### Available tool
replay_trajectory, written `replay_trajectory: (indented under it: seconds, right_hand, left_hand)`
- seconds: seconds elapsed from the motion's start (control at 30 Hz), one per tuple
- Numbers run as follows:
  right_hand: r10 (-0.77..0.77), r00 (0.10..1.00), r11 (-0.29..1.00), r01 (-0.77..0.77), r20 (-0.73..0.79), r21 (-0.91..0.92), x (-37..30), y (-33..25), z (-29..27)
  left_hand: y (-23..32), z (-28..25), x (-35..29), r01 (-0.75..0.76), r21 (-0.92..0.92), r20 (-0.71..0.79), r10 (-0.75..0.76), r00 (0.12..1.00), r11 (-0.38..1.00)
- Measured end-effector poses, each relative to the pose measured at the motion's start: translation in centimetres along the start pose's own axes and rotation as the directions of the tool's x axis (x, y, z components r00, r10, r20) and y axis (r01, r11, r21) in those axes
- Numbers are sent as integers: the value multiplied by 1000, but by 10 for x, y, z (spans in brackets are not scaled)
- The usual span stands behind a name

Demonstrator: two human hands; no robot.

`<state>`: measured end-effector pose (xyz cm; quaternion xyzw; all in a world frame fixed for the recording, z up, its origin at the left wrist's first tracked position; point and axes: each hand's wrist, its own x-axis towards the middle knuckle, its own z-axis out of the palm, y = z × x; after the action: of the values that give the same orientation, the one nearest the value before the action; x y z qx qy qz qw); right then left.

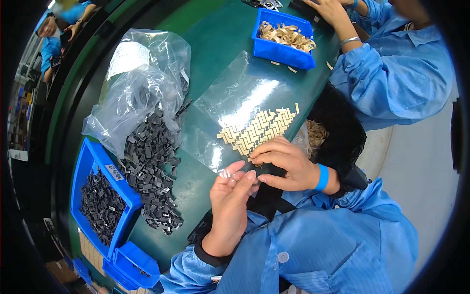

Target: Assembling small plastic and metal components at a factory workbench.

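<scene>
My left hand (231, 198) is closed near the table's front edge, with thumb and fingers drawn together. Something clear and shiny shows at its fingertips, too small to make out. Just right of it, my right hand (289, 166) reaches over the edge with fingers bent and thumb apart. Its fingertips rest at the near end of the small gold-coloured pieces (257, 131), and I see nothing held between them. Those pieces lie in tight slanting rows on a clear plastic sheet (215, 105) on the green table.
Left of the sheet lies a heap of small black parts (152, 166), spilling from a clear plastic bag (147, 73). A blue bin (132, 193) holds more black parts, beside a smaller blue bin (139, 257). Another blue bin (284, 59) holds tan strips. A co-worker's sleeve (387, 73) is at upper right.
</scene>
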<state>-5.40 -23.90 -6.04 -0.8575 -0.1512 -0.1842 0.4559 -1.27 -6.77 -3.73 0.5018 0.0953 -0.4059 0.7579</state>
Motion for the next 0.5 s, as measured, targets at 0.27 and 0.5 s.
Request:
replay_trajectory:
  seconds: [0.27, 0.5]
  right_hand:
    - [63, 998, 998, -62, 13, -23, 9, 8, 1]
    - [60, 998, 994, -60, -3, -94, 18, 5, 0]
  left_hand:
    - [-5, 2, 10, -26, -215, -95, 6, 995, 976]
    - [-3, 6, 12, -10, -232, -80, -9, 997, 973]
